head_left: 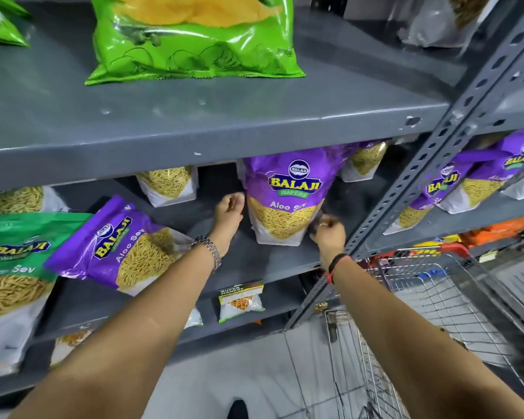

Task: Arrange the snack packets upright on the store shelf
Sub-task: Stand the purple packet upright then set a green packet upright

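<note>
A purple Aloo Sev packet [285, 201] stands upright on the grey middle shelf [254, 261]. My left hand [229, 211] is at its left edge and my right hand [328, 229] at its lower right corner, both with fingers curled against the packet's sides. Another purple Aloo Sev packet [124, 246] leans tilted to the left of my left arm. A green Ratlami Sev packet [9, 279] stands at the far left. More packets [168, 184] stand at the back of the shelf.
A large green chip bag [194, 37] stands on the upper shelf. A perforated metal upright [421, 164] divides the bays; more purple packets [466, 182] sit in the right bay. A wire shopping trolley [436, 297] is at lower right. A small packet [241, 300] is on the lower shelf.
</note>
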